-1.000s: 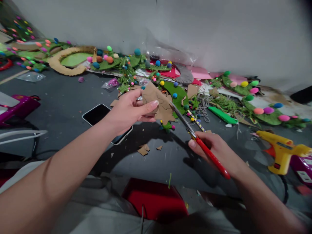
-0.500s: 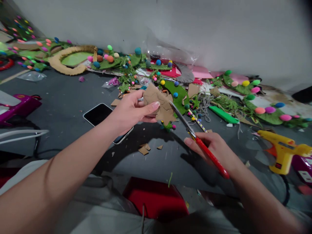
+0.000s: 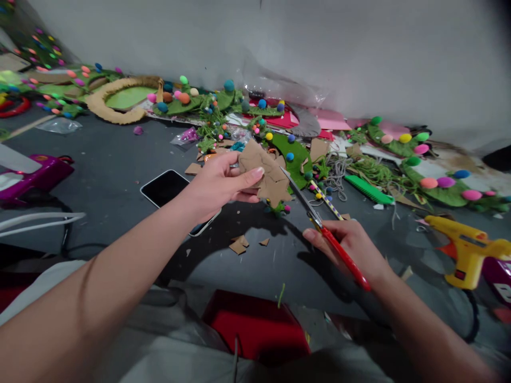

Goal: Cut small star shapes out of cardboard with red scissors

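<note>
My left hand [image 3: 217,186] pinches a piece of brown cardboard [image 3: 268,173] between thumb and fingers, above the table. Outlines are drawn on the cardboard, and its lower right edge is cut into points. In my right hand [image 3: 351,247] is a pair of scissors [image 3: 307,205] with red handles, held with the blades pointing up and left. The blade tips meet the right edge of the cardboard; whether they grip it I cannot tell. Below the hands, small cardboard scraps [image 3: 239,244] lie on the dark table [image 3: 215,266]. A phone [image 3: 165,187] lies partly hidden under my left wrist.
A yellow glue gun [image 3: 465,250] lies at the right, a green comb [image 3: 369,190] near it. Along the wall are green felt pieces with coloured pompoms [image 3: 293,154], grey yarn [image 3: 336,173] and a tan padded ring [image 3: 115,101]. A purple device [image 3: 35,178] stands at left.
The whole view has shifted slightly, so things sit a little farther right. Both hands keep their hold, with the scissors still at the cardboard's right edge.
</note>
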Demonstrator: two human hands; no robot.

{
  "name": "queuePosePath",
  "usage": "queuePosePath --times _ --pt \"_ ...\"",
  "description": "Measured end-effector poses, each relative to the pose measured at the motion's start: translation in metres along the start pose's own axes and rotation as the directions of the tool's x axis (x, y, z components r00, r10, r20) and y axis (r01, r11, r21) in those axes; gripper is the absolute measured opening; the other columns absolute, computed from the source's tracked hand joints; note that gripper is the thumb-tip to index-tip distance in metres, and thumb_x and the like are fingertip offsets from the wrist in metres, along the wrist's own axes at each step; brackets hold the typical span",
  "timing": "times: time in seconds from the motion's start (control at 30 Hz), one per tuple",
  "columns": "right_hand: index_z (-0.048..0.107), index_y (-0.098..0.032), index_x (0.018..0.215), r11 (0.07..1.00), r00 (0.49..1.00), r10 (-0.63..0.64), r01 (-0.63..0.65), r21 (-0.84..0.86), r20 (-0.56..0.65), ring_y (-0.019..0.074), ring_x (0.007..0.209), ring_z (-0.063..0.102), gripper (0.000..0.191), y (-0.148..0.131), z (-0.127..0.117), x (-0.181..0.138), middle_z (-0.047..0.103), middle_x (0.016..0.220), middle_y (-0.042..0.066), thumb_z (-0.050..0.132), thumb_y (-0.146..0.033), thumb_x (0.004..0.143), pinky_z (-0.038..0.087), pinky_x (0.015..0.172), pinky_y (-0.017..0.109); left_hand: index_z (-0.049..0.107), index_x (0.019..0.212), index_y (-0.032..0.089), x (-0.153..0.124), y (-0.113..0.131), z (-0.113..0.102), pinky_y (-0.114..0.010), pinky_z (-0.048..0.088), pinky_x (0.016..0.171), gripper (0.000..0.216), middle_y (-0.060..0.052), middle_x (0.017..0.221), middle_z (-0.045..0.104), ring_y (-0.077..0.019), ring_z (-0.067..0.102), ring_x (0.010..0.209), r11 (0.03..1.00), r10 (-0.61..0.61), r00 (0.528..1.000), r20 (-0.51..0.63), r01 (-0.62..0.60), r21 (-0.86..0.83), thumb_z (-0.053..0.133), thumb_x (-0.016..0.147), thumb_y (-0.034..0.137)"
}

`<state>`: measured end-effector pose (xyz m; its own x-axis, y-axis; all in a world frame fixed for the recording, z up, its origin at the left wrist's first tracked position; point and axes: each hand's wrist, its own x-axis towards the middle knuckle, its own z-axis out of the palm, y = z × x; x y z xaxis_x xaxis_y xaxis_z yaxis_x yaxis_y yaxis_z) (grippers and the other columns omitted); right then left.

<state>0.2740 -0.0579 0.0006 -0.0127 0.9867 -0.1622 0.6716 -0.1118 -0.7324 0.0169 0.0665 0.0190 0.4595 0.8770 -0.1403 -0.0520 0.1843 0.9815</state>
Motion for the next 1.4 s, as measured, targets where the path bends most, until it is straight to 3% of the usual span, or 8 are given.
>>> queuePosePath --times 0.33,0.57,1.03,1.4 --pt "0.036 -0.026 0.065 0.990 0.995 0.017 -0.030 0.137 0.094 0.0121 0.059 0.024 0.063 0.001 -0.010 -0.008 0.025 0.065 -0.007 0.071 -0.074 0.087 0.020 0.051 0.029 0.068 0.121 0.021 -0.002 0.005 0.001 -0.031 0.068 0.072 0.029 -0.008 0.114 0.079 -0.0232 0.079 0.095 0.999 0.037 0.999 0.001 -0.037 -0.016 0.076 0.095 0.031" --pt "0.045 -0.024 0.071 0.995 0.977 0.004 -0.026 0.098 0.214 0.0132 0.062 0.029 0.055 -0.003 -0.019 -0.014 0.033 0.068 -0.006 0.070 -0.071 0.087 0.025 0.053 0.028 0.068 0.126 0.025 -0.001 0.006 -0.001 -0.030 0.068 0.071 0.036 -0.005 0.105 0.080 -0.0231 0.079 0.094 0.995 0.091 0.996 -0.001 -0.091 0.034 0.078 0.093 0.035" --pt "0.042 -0.025 0.068 1.000 0.985 0.030 -0.031 -0.001 0.169 0.0132 0.061 0.033 0.057 -0.005 -0.017 -0.012 0.034 0.066 -0.006 0.067 -0.073 0.086 0.027 0.052 0.027 0.065 0.140 0.027 -0.002 0.005 0.001 -0.030 0.069 0.069 0.052 -0.005 0.107 0.081 -0.0245 0.081 0.096 0.990 0.137 0.990 -0.035 -0.136 0.028 0.081 0.091 0.034" --pt "0.041 -0.025 0.069 0.998 0.992 0.041 -0.036 -0.046 0.116 0.0131 0.062 0.031 0.057 -0.005 -0.013 -0.012 0.032 0.067 -0.006 0.060 -0.075 0.091 0.026 0.053 0.027 0.059 0.152 0.028 -0.006 -0.001 0.011 -0.036 0.071 0.076 0.071 -0.007 0.114 0.080 -0.0262 0.079 0.099 0.996 0.065 0.996 0.060 -0.068 0.050 0.085 0.086 0.032"
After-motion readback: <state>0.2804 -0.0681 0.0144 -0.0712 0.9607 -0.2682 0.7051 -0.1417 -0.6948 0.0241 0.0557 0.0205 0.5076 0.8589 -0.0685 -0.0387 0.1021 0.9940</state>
